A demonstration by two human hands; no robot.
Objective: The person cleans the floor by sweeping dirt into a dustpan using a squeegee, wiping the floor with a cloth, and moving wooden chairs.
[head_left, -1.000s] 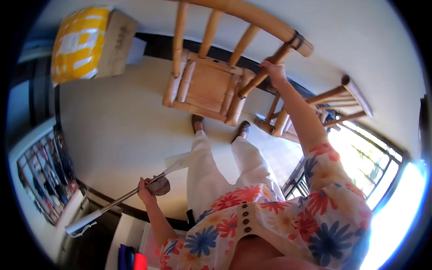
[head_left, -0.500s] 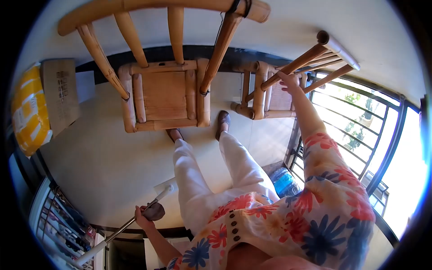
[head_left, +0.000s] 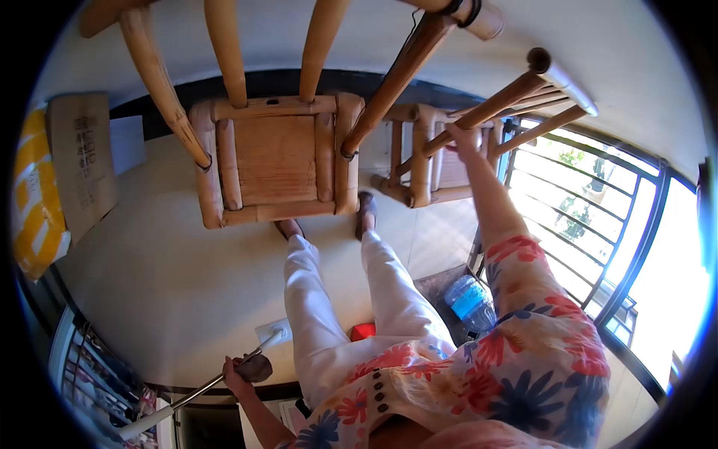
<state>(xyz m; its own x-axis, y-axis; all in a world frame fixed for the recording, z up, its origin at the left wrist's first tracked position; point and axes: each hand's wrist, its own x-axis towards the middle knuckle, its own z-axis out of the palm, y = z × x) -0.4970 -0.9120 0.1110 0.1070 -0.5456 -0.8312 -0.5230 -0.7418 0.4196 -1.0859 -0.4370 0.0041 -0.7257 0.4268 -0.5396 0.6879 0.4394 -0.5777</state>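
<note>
My right hand [head_left: 465, 142] is closed around a slanting post of the smaller bamboo chair [head_left: 420, 157]. That chair stands beside a larger bamboo chair [head_left: 277, 161] with a wooden seat. Down at the lower left, my left hand [head_left: 236, 376] grips a long metal pole [head_left: 198, 393] with pale ends. A dark brown rounded thing [head_left: 255, 367] sits against that hand; its kind is unclear. The pole's far end meets a flat white plate [head_left: 274, 331] at floor level, like a flat mop head. My feet are just in front of the larger chair.
A cardboard box [head_left: 82, 161] and a yellow-and-white package [head_left: 37, 198] are at the left. A barred window [head_left: 591, 206] is on the right, with a large clear plastic bottle [head_left: 470, 303] below it. A red object [head_left: 363, 331] shows between my legs.
The view has shifted slightly, and the smaller chair with my right hand appears farther left, closer to the larger chair. More of the bottle and the red object show. Both hands keep their grip.
</note>
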